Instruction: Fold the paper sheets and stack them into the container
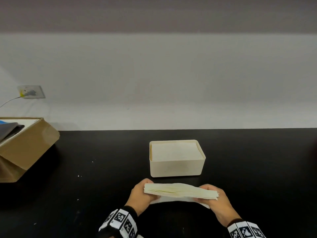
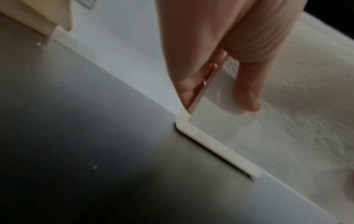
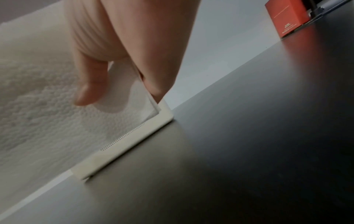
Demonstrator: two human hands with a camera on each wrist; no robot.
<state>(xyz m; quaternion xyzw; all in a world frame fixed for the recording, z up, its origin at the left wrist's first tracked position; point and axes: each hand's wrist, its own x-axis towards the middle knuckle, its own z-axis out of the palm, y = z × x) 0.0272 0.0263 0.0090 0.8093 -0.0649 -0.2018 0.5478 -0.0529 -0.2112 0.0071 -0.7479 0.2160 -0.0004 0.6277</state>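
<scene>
While your left hand (image 1: 139,194) and right hand (image 1: 216,199) pinch opposite ends of the thick stack of folded white paper sheets (image 1: 180,190), you hold it above the black table (image 1: 103,186), just before the cream rectangular plastic container (image 1: 176,166), itself already holding paper.

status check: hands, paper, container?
Left hand and right hand each grip an end of the folded paper stack, held just in front of the container. Container already holds paper. Nothing between stack and container.
</scene>
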